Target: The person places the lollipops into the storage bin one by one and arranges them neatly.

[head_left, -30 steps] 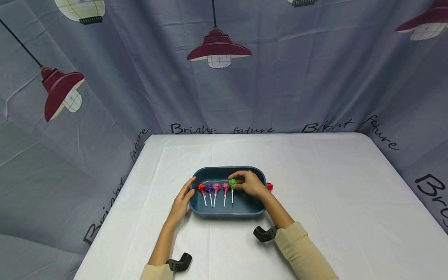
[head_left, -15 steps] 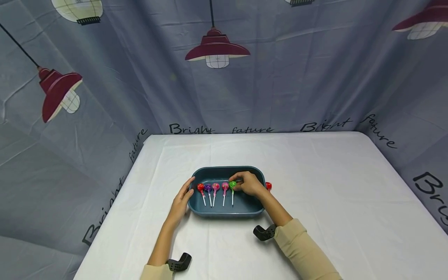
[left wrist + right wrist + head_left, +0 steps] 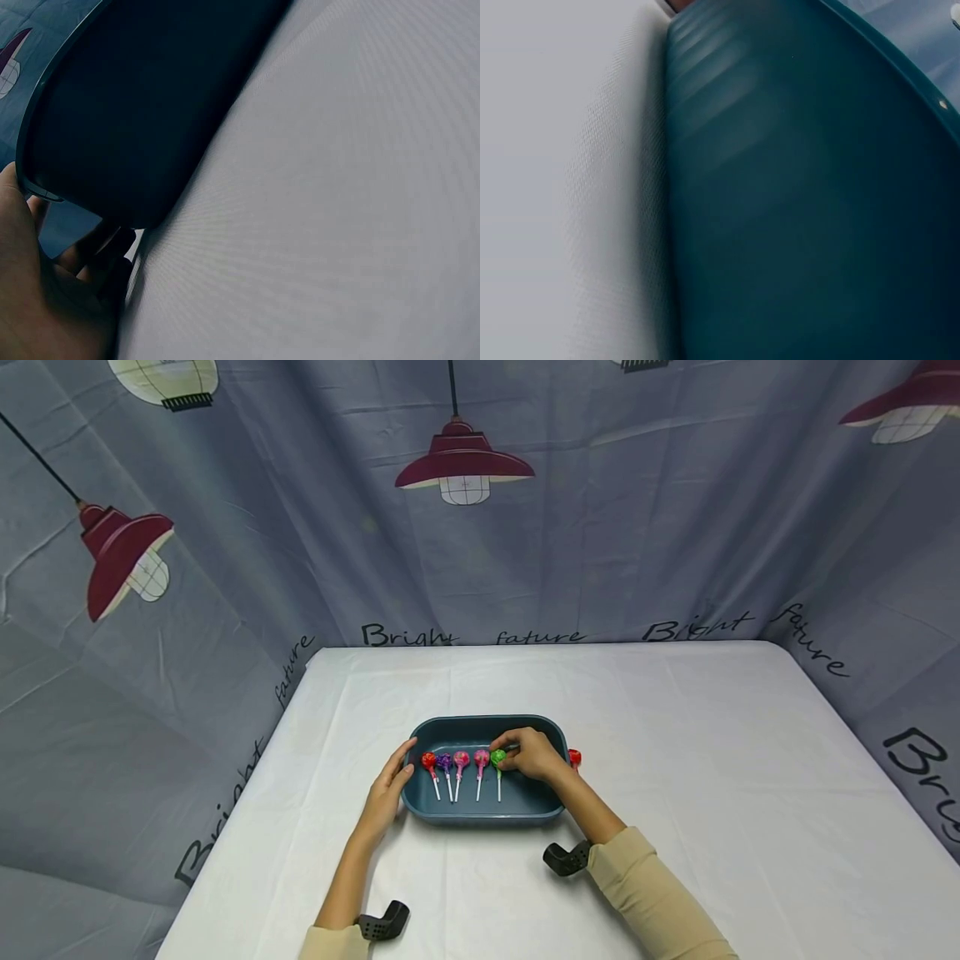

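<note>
A dark teal tray (image 3: 483, 820) sits on the white-covered table. My left hand (image 3: 386, 789) holds its left end; in the left wrist view, the thumb is at the rim and the fingers (image 3: 97, 251) bend round the outside of the end wall. Inside the tray lie a red lollipop (image 3: 428, 762), a purple lollipop (image 3: 445, 762) and two pink lollipops (image 3: 461, 760), their sticks toward me. Right of these, my right hand (image 3: 531, 753) pinches the head of a green lollipop (image 3: 498, 758), its white stick pointing toward me. The right wrist view shows the tray's outer wall (image 3: 795, 187).
Another red lollipop (image 3: 575, 757) lies just outside the tray's right end, partly hidden by the right forearm. The white tablecloth (image 3: 720, 760) spreads all around. A grey curtain (image 3: 615, 543) printed with lamps hangs behind the table.
The green lollipop, in my right hand's fingers, has come slightly lower, toward the tray floor beside the pink one. My left hand keeps its place on the tray; the head view has shifted a little.
</note>
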`<state>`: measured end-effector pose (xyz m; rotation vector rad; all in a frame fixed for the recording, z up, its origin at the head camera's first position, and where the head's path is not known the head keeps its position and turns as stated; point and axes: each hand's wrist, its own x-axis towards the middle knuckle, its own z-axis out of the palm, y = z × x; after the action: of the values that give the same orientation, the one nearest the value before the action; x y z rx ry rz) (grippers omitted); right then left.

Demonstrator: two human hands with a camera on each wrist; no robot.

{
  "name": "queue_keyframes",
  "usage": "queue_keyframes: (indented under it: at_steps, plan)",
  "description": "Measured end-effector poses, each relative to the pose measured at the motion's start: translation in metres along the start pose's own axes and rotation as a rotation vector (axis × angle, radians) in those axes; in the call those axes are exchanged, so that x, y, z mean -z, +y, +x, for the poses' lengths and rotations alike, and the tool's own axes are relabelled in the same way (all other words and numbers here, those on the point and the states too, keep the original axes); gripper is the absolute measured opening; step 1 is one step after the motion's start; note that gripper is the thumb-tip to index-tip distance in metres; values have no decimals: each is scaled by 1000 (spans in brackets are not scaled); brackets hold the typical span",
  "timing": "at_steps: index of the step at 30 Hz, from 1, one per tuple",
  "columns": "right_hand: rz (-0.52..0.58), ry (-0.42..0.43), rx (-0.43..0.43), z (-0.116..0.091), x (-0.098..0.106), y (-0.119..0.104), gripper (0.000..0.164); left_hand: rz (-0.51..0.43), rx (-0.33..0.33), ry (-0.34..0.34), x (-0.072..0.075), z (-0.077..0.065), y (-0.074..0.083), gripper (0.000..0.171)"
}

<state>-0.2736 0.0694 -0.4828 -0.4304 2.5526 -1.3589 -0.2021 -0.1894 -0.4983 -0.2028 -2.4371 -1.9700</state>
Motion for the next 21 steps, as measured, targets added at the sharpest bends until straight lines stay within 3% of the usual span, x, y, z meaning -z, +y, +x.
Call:
queue_keyframes:
  at_steps: [21]
  plan:
    - [-34,3,43,2,0,0,22,10,-3,-2,1,-1,1,44]
